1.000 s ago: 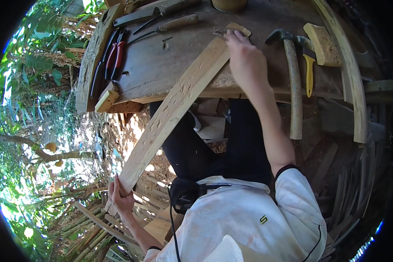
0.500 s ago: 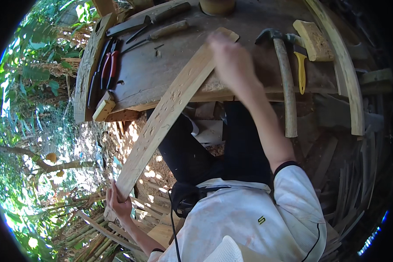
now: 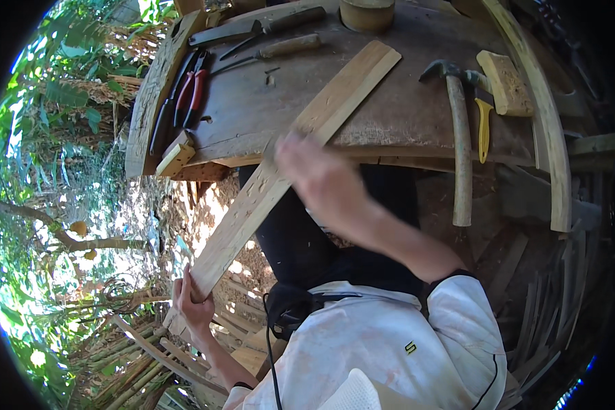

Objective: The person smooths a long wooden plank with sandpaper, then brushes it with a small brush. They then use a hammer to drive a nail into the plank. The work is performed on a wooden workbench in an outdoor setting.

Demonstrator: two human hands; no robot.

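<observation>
A long, flat wooden plank (image 3: 234, 217) slants from my lap up over the workbench (image 3: 417, 109), its face marked with small gouges. My left hand (image 3: 194, 305) grips the plank's lower end, thumb on top. Across the middle of the plank, at the bench's near edge, lies my right hand (image 3: 318, 179), blurred by motion. Its fingers are closed and pressed on the wood. A thin dark edge shows beside the fingertips, but I cannot make out what it belongs to.
Red-handled pliers (image 3: 193, 96), a wooden-handled tool (image 3: 290, 46) and other tools lie at the bench's left. On the right are a hammer (image 3: 460, 143), a yellow-handled scraper (image 3: 484, 130) and a wood block (image 3: 506, 83). A curved wooden strip (image 3: 552, 150) runs past the right edge.
My right hand has slid down the plank from its far end to its middle. My left hand keeps its hold on the lower end. The whole view has shifted slightly.
</observation>
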